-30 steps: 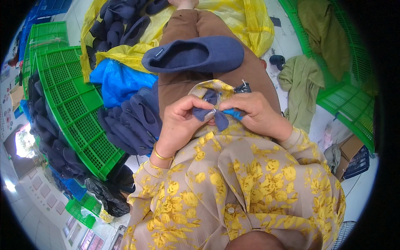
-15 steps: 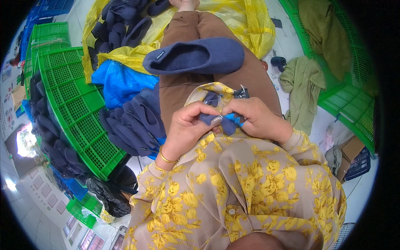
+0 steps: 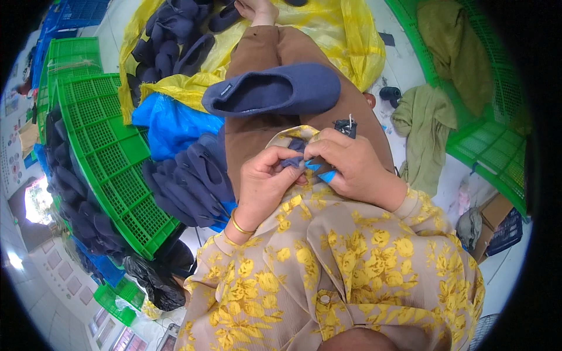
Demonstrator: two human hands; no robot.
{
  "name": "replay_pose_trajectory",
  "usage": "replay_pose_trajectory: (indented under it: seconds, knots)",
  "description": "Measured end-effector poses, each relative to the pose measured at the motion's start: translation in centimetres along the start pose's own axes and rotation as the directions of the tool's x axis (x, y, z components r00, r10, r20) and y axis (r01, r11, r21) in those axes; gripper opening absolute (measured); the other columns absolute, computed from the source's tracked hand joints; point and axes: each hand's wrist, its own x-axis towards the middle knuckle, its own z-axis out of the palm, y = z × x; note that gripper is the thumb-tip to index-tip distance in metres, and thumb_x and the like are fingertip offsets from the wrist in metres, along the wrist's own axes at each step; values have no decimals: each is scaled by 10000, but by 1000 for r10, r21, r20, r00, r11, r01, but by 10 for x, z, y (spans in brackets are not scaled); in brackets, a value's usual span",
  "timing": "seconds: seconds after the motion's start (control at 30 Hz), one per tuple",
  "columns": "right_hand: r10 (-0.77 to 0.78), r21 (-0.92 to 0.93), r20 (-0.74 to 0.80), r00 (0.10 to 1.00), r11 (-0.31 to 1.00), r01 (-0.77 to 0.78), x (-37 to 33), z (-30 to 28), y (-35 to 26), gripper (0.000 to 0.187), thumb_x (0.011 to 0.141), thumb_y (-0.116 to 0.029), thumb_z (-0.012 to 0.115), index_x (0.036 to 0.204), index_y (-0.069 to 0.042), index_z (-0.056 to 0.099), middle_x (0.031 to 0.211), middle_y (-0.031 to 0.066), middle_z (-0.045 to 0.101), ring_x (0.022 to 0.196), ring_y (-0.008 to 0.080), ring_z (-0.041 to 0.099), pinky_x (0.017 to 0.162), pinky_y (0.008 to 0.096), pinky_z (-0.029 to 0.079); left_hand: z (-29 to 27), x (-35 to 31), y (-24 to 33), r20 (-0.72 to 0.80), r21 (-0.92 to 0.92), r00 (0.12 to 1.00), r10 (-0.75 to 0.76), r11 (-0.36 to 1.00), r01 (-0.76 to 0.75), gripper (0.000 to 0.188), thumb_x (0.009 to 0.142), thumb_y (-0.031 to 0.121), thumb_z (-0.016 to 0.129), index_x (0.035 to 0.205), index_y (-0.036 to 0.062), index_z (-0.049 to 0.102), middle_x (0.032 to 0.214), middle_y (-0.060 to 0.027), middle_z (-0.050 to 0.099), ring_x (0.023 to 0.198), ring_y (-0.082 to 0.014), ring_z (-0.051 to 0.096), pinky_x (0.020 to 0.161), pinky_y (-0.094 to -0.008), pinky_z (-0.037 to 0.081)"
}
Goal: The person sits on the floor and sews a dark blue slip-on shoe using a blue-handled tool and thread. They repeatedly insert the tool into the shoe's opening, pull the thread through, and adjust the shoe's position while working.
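A dark blue felt slipper (image 3: 316,88) lies across my brown-trousered thighs, its opening facing up. Closer to my body, my left hand (image 3: 266,178) is closed in a pinch on a small piece of dark blue felt (image 3: 297,145), partly hidden by the fingers. My right hand (image 3: 357,169) meets it at the fingertips, closed around a small bright blue thing (image 3: 326,175) whose kind I cannot make out. Just beyond the right knuckles, a small black object (image 3: 345,127) with a light tip rests on my lap.
Stacked dark blue slippers (image 3: 193,181) lie left of my lap, beside a blue bag (image 3: 172,126) and a green crate (image 3: 120,169). More slippers (image 3: 170,35) lie on a yellow sheet (image 3: 351,52) ahead. At right are a thread spool (image 3: 389,93), olive cloth (image 3: 424,128) and another green crate (image 3: 494,158).
The dark blue felt that hung below my fingertips no longer shows there. My right hand has turned slightly, and more of the bright blue thing shows. The slipper stays on my thighs.
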Motion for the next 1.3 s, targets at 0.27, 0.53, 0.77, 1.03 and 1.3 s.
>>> replay_pose_trajectory:
  seconds: [0.27,0.53,0.77,1.03,1.3]
  knots:
    - [-181,49,-75,981,982,185,2,4,-9,416,658,-67,703,1061,-109,610,917,53,584,771,302,608,637,367,518,3,5,-24,-9,227,994,108,968,-103,93,897,-5,639,990,-11,646,818,-21,675,725,-61,641,645,-202,509]
    - [522,950,-77,849,297,-97,7,-27,-1,121,1030,-196,482,1139,-142,486,730,8,562,513,25,377,480,176,320,0,11,-1,-33,142,999,-7,990,12,133,944,21,615,1068,-26,614,835,-64,678,675,-84,623,615,-215,522]
    - [610,932,-363,704,239,273,-71,-186,93,280,1005,-58,402,1269,15,458,730,-13,322,586,74,265,489,213,259,-15,12,8,-186,140,983,-2,990,29,107,954,74,624,1010,-16,634,705,-48,646,577,-73,585,535,-189,469]
    - [572,694,-719,396,621,364,-194,-308,163,148,1019,-49,359,1085,39,458,653,35,316,538,125,296,496,259,306,-41,9,11,-352,64,932,82,996,-63,92,950,76,627,1005,2,637,690,-8,635,554,-43,572,512,-162,440]
    - [688,744,-635,351,423,517,-335,-412,238,122,1014,-51,359,1056,32,438,608,34,303,475,128,280,478,274,297,-55,11,19,-364,291,910,201,952,-94,84,947,75,629,974,-4,637,697,-26,635,558,-72,584,521,-182,450]
